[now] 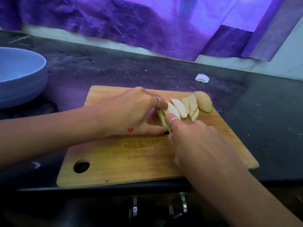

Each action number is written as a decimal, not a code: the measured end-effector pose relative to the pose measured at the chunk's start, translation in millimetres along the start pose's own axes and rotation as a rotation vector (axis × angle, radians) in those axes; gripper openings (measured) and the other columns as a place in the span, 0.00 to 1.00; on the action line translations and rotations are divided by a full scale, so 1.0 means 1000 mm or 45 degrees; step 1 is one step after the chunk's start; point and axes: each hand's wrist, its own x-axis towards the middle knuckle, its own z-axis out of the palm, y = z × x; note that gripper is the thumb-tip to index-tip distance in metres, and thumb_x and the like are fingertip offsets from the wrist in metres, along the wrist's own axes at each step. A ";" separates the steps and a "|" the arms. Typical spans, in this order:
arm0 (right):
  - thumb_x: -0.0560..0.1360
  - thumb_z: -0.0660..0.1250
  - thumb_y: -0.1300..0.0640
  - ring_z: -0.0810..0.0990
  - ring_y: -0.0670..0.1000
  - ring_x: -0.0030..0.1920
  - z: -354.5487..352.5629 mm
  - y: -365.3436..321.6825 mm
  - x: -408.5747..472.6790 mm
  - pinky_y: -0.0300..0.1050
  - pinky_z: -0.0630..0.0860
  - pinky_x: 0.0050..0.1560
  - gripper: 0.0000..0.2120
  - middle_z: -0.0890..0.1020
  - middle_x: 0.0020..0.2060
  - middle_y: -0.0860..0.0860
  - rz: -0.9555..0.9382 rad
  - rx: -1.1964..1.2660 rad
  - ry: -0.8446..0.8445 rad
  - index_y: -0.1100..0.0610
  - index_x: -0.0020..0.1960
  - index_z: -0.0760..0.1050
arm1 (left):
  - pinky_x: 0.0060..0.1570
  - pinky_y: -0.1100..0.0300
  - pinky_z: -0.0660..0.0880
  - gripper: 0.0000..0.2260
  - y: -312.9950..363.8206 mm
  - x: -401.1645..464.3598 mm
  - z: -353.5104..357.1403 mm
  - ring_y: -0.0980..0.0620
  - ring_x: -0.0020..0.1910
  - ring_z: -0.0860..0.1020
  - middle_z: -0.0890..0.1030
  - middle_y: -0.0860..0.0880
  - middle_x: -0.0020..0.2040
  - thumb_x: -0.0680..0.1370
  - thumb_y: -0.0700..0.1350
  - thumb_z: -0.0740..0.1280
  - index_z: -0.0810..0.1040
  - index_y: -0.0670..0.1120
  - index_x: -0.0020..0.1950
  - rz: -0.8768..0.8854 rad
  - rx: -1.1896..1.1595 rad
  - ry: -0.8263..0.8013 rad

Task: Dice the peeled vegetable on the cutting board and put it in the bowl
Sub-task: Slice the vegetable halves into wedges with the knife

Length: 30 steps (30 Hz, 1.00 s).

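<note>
**Entry: slicing stage, pale peeled vegetable on wooden board**

Item 1. Rectangular light-wood cutting board (131,161) with a round hanging hole near its front left corner; it lies on a dark speckled stone counter (114,69), its front edge at the counter's lip.

Item 2. Pale, cream-coloured peeled vegetable slices (185,105), fanned in a leaning row at the far middle of the board. A rounded uncut end piece (204,101) closes the row on the right, touching the last slice. None of it is diced; the pieces are long slabs.

Item 3. Left hand (131,112), ring on one finger, small red heart mark near the thumb base. Its fingers curl down over the left end of the row and pinch the nearest slices against the board.

Item 4. Right hand (196,136), ring on the forefinger, reaches in from the near right. The forefinger rests on a slice beside the left fingertips; the other fingers are tucked under and hidden. Whether it holds a knife cannot be told: no blade or handle shows.

Item 5. Wide pale-blue ceramic bowl (24,89), on the counter well apart from the board, to the far left. Its visible inside shows no vegetable.

Item 6. Small white scrap (202,78) on the counter beyond the board; purple cloth (147,22) hanging behind.

Assessment. Step in hand: likely gathering slices into a stack. Next move calls for squaring that stack flat, cutting it into strips, then crosswise, fingertips kept tucked back. Transfer to the bowl is not yet begun.
</note>
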 end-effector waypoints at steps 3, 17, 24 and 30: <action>0.81 0.54 0.57 0.63 0.48 0.35 0.003 0.005 0.015 0.45 0.64 0.38 0.12 0.66 0.38 0.48 0.046 -0.064 0.011 0.48 0.63 0.60 | 0.55 0.55 0.75 0.30 0.001 -0.001 0.000 0.53 0.57 0.78 0.80 0.53 0.59 0.69 0.65 0.60 0.78 0.48 0.62 -0.003 0.004 0.006; 0.81 0.54 0.54 0.60 0.47 0.34 0.003 0.008 0.004 0.45 0.64 0.37 0.16 0.59 0.35 0.44 0.151 -0.089 -0.013 0.42 0.64 0.53 | 0.57 0.55 0.75 0.31 -0.001 0.002 0.000 0.55 0.58 0.77 0.78 0.54 0.61 0.70 0.68 0.59 0.76 0.49 0.64 0.016 -0.005 -0.038; 0.79 0.59 0.54 0.71 0.48 0.41 -0.002 0.014 -0.003 0.44 0.73 0.41 0.17 0.68 0.39 0.45 0.194 -0.007 -0.106 0.41 0.63 0.57 | 0.60 0.55 0.73 0.36 0.001 0.011 -0.001 0.55 0.61 0.74 0.76 0.54 0.63 0.69 0.72 0.57 0.74 0.49 0.67 0.033 0.057 -0.239; 0.74 0.49 0.31 0.73 0.44 0.39 -0.001 0.032 -0.047 0.38 0.75 0.43 0.19 0.73 0.39 0.43 0.305 0.215 -0.410 0.38 0.60 0.58 | 0.66 0.64 0.64 0.39 0.004 0.007 -0.001 0.60 0.66 0.68 0.70 0.58 0.69 0.66 0.72 0.60 0.68 0.53 0.72 -0.050 -0.034 -0.307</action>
